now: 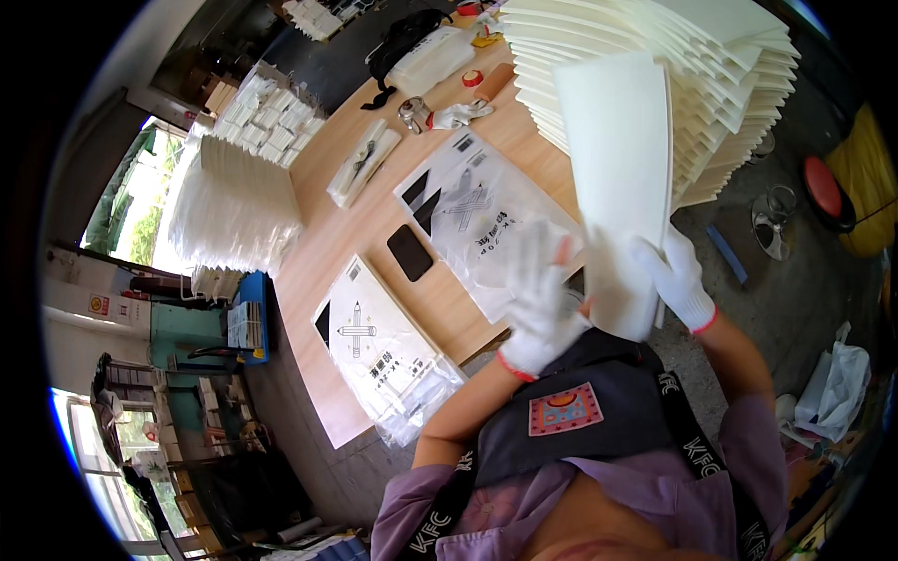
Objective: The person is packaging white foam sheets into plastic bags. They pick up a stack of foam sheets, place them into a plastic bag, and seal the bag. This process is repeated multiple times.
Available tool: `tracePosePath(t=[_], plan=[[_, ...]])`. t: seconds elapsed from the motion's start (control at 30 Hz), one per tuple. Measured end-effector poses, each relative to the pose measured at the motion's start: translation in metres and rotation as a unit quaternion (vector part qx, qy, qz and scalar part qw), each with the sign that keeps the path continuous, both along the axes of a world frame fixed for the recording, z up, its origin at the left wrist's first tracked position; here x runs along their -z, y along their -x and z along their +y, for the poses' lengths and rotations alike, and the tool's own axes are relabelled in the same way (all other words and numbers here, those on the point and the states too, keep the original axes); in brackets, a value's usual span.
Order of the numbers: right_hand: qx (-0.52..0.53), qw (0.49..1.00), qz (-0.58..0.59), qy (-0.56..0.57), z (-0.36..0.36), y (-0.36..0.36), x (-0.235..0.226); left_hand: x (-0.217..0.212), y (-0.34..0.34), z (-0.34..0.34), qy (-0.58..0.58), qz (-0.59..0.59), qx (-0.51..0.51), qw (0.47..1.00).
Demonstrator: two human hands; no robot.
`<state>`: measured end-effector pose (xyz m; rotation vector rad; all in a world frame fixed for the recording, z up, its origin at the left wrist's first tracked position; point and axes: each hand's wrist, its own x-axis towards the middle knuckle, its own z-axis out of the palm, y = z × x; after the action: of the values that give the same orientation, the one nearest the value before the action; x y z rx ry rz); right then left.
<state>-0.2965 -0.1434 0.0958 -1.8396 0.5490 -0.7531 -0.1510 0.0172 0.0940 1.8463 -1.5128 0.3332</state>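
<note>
The long pale wooden worktop (374, 224) carries everything. At its far right corner stands the tall fanned stack of cream paper sheets (655, 84), the largest item. You hold one batch of cream sheets (619, 187) lifted clear of that stack, upright and slightly tilted, above the near right edge of the worktop.

Two flat clear plastic bag piles printed with pencil drawings follow: one at the near edge (383, 351), one at mid-worktop (477, 215). A small black rectangular pad (410, 252) lies between them.

Step in hand, as judged: you are separating a batch from the stack. The next move would call for squaring its lower edge before it meets a bag mouth.

Your right hand (675, 276), in a white knit glove, is closed on the batch's lower right edge. Your left hand (541, 304), gloved likewise, is blurred; fingers spread wide, just beside the batch, contact unclear.
</note>
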Motion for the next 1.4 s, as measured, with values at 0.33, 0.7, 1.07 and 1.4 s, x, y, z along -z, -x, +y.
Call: tracePosePath(t=[0.33,0.7,1.07,1.4], plan=[[-0.057,0.959,0.15,0.234,0.012,0.054,0.014,0.02,-0.12,0.013,-0.119,0.175,-0.061,0.975],[-0.127,0.829,0.295,0.458,0.018,-0.004,0.042,-0.017,-0.113,-0.004,-0.004,0.499,0.079,0.863],[-0.33,0.894,0.122,-0.279,-0.02,-0.074,0.086,0.05,-0.027,0.035,0.013,0.087,0.223,0.971],[-0.186,0.968,0.129,-0.105,-0.031,-0.11,0.095,0.058,-0.057,0.046,0.045,0.149,0.14,0.978]])
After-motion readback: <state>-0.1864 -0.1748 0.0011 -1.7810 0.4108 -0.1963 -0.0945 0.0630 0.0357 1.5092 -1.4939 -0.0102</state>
